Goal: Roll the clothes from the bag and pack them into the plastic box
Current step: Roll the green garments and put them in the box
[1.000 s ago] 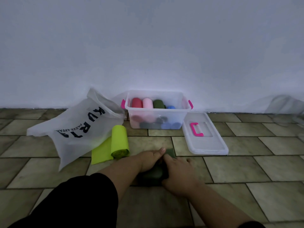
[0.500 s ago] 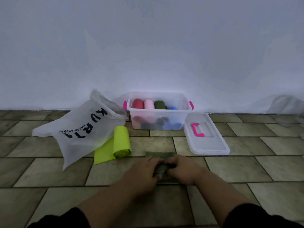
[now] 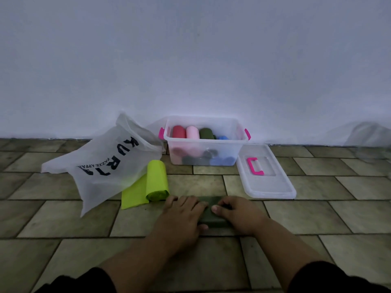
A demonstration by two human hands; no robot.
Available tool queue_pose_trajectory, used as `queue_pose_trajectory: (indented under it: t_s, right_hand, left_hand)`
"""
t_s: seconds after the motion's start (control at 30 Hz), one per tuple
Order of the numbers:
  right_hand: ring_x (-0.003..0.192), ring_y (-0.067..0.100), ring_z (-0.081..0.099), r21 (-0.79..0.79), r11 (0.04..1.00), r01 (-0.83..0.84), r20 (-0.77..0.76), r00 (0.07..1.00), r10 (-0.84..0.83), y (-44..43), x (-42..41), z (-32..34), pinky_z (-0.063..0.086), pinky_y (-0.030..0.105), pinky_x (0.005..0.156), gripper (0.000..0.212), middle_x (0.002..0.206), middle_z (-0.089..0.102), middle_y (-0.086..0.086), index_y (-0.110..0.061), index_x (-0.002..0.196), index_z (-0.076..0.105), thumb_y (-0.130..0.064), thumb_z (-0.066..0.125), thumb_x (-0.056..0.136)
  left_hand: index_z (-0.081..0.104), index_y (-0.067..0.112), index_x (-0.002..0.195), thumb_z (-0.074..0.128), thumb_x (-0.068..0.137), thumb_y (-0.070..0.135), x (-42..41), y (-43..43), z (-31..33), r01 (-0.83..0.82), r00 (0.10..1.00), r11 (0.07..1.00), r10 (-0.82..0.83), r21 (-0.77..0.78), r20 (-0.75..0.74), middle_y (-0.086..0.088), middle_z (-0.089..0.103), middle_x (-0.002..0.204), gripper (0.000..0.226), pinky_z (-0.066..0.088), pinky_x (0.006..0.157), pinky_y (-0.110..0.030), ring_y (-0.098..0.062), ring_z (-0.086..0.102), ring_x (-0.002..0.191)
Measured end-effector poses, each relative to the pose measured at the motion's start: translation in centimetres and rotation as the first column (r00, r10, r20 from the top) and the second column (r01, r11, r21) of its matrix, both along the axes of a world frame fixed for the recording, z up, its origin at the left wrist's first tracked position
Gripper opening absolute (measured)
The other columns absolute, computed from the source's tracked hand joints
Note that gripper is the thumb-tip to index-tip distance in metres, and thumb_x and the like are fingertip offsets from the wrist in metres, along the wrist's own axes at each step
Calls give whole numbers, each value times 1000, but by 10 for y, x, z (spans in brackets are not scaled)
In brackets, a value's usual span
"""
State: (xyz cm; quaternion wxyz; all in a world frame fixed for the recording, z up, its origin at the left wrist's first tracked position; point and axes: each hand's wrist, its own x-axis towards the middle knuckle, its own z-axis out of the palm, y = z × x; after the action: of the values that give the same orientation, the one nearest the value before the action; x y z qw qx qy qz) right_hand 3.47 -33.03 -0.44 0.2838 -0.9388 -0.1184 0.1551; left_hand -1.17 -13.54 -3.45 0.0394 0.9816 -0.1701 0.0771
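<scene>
Room's pretty bare: a tiled floor [image 3: 63, 218] in greenish-brown stone running up to a plain white wall [image 3: 190, 60]. The plastic box [image 3: 204, 140] sits right against that wall, lid off, with a row of rolled clothes [image 3: 192, 133] in it: red, pink, dark green and blue, plus more underneath. Its lid [image 3: 266, 187] with the pink handle lies flat on the floor, just beside the box on the right. To the left is a white bag [image 3: 105, 166] slumped on its side, and a lime green cloth [image 3: 156, 180] lies half rolled at its edge.

Both arms reach straight ahead, black sleeves at the bottom of the shot. The left hand [image 3: 182, 216] and right hand [image 3: 238, 214] sit side by side on a dark green cloth [image 3: 211, 214] on the floor in front of the box, fingers curled over its rolled part, thumbs tucked against it.
</scene>
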Motion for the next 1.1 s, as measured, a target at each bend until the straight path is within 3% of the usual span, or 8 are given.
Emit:
queue_pose_trajectory:
  t_s: [0.23, 0.43, 0.5, 0.57, 0.67, 0.73, 0.97, 1.1]
  right_hand:
    - [81, 7, 48, 7, 987, -161, 357, 922, 148, 7, -2, -1, 36, 22, 68, 26, 92, 50, -13, -32, 94, 49, -49, 58, 77]
    - [100, 11, 49, -157, 973, -171, 371, 902, 219, 4, -1, -5, 41, 24, 82, 46, 113, 51, -10, -31, 119, 51, -41, 60, 76]
    - [98, 12, 48, -196, 971, -134, 356, 914, 198, 7, 1, -3, 43, 26, 82, 43, 112, 51, -7, -30, 119, 52, -43, 58, 79]
    - [87, 11, 51, -229, 969, -90, 307, 938, 159, 12, 2, 0, 43, 26, 71, 32, 101, 55, -6, -28, 108, 56, -45, 56, 81]
    - [71, 11, 54, -131, 991, -8, 111, 994, 23, 19, 1, 7, 38, 25, 55, 23, 81, 57, -5, -23, 94, 58, -43, 54, 84]
    - [73, 12, 56, -47, 999, 25, -23, 999, -26, 20, -1, 9, 38, 25, 55, 24, 81, 58, -4, -21, 101, 59, -39, 54, 85]
    - [75, 15, 65, 282, 955, 92, -279, 960, -10, 17, -16, 8, 51, 29, 63, 20, 89, 68, 0, -25, 96, 59, -35, 61, 80]
    - [75, 16, 67, 535, 789, 301, -459, 888, -29, 11, -9, 12, 51, 29, 61, 16, 85, 70, 4, -16, 94, 58, -21, 66, 81]
  left_hand:
    - [44, 34, 115, 27, 87, 53, 17, 0, 3, -91, 992, 989, 79, -120, -98, 11, 51, 118, 38, 17, 101, -42, -14, 46, 111]
    - [48, 37, 123, 36, 87, 56, 28, -10, 14, -353, 932, 916, 327, -192, -154, 7, 41, 131, 43, 17, 101, -51, -18, 38, 123]
    - [33, 37, 137, 46, 85, 53, 21, -20, 17, -501, 865, 779, 443, -376, -236, 1, 31, 138, 56, 27, 100, -46, -22, 33, 127]
    - [18, 32, 146, 57, 85, 42, 13, -32, 25, -653, 757, 485, 428, -582, -494, -6, 23, 144, 73, 35, 99, -38, -26, 34, 128]
    - [8, 24, 150, 65, 85, 25, 10, -47, 29, -783, 614, 39, 205, -620, -762, -14, 31, 146, 87, 43, 95, -36, -32, 43, 122]
    - [6, 26, 150, 63, 86, 20, 10, -52, 29, -793, 589, -122, 100, -597, -802, -16, 41, 140, 87, 49, 94, -46, -34, 51, 113]
    - [15, 30, 149, 58, 91, 18, 20, -55, 32, -729, 651, -169, 124, -663, -749, -14, 51, 128, 72, 50, 90, -50, -34, 55, 104]
    - [28, 36, 141, 60, 89, 23, 26, -51, 33, -699, 693, -242, 2, -673, -721, -8, 54, 124, 62, 52, 86, -52, -33, 57, 103]
